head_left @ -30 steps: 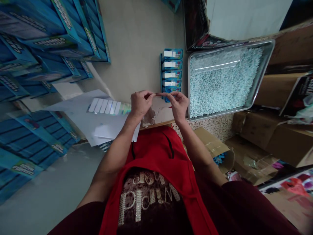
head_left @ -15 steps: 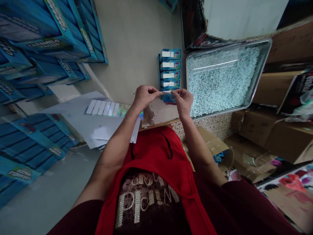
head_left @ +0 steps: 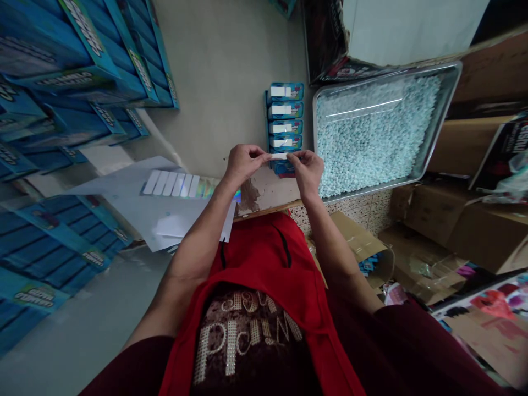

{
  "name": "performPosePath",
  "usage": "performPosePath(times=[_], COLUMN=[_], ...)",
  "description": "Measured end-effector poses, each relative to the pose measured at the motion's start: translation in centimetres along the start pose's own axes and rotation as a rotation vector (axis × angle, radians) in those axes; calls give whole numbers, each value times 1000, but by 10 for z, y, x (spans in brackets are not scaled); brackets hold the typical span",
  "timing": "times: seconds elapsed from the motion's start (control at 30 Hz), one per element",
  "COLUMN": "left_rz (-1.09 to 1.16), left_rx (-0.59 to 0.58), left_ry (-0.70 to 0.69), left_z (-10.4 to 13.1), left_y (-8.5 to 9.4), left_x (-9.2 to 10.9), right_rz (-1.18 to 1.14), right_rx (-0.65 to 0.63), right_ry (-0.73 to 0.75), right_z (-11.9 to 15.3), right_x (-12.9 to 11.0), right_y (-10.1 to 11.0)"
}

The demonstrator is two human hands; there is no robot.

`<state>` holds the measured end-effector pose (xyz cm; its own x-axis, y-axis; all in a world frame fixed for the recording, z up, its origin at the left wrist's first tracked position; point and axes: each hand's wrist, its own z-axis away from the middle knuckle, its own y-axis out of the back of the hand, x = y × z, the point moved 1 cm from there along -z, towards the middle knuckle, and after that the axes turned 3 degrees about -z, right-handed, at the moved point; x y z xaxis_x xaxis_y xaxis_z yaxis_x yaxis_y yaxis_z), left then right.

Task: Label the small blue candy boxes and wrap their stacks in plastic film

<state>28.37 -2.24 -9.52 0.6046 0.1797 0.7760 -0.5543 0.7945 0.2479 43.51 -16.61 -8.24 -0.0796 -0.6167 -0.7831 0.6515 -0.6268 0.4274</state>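
Note:
My left hand (head_left: pixel 246 163) pinches one end of a small white sticker (head_left: pixel 279 157), and my right hand (head_left: pixel 307 166) pinches its other end. The sticker is stretched level between my fingertips, over the near end of a row of small blue boxes (head_left: pixel 285 111). Several boxes farther up the row bear white strips across their tops. To the left, a sheet of white stickers (head_left: pixel 171 183) with a shiny rainbow backing lies on white paper (head_left: pixel 124 190). My fingers partly hide the nearest boxes.
A metal tray (head_left: pixel 449 104) of pale blue pellets stands right of my right hand. Blue display boxes (head_left: pixel 103 66) are stacked at the left. Cardboard boxes (head_left: pixel 437 214) sit at the right, and an open carton (head_left: pixel 355 239) is below the table edge.
Both hands keep their pinch on the sticker and have shifted very slightly left in the view, along with the boxes. Little else differs.

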Motion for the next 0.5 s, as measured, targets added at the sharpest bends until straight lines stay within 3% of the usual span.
performPosePath(times=[0.33, 0.5], left_rz=[65, 399], left_rx=[13, -14], left_ry=[31, 234], left_z=[-6, -12], left_y=[-4, -27], left_x=[-4, -15], right_rz=[120, -97], right_rx=[20, 14], right_ry=[3, -178], right_z=[-7, -19], right_x=[8, 15], right_y=[2, 5])
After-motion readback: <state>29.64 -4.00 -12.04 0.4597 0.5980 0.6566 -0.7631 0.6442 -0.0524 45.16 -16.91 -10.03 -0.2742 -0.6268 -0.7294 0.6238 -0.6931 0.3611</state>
